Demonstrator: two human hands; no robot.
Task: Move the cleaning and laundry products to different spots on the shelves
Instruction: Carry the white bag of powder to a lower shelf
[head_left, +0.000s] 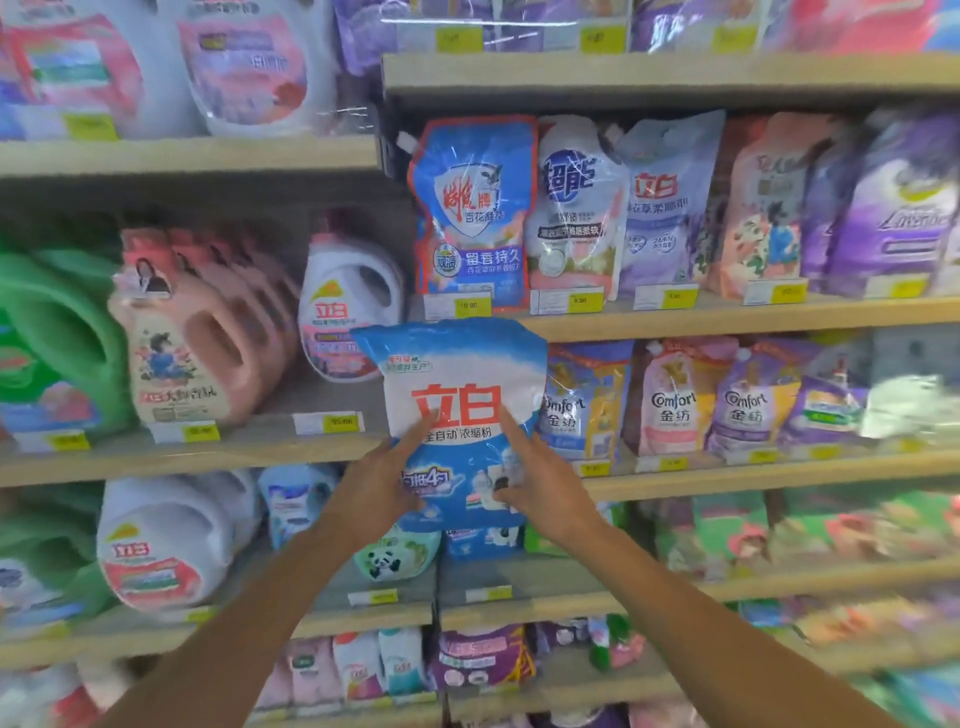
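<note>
A soft blue-and-white powder bag with red characters was held upright in front of the shelves, at the join between the left and right bays and level with the middle tiers. Its plastic skin looked matte and slightly puffed, the top edge crimped flat.

Behind it on the right, a row of glossy spouted pouches stood side by side: a blue pouch with a red border, a white pouch, a lilac pouch, then pink and purple ones. One tier lower stood Comfort pouches in pink, yellow and purple. On the left bay sat hard moulded jugs with handles: a green jug, pink jugs and a white jug; another white jug sat a tier down. Yellow price tags ran along the beige shelf edges. What the sealed containers held could not be seen.

The left hand gripped the bag's lower left edge, fingers spread on its front. The right hand gripped the lower right edge, forefinger stretched up the face, thumb probably pressed on the print, though blur softened it.
</note>
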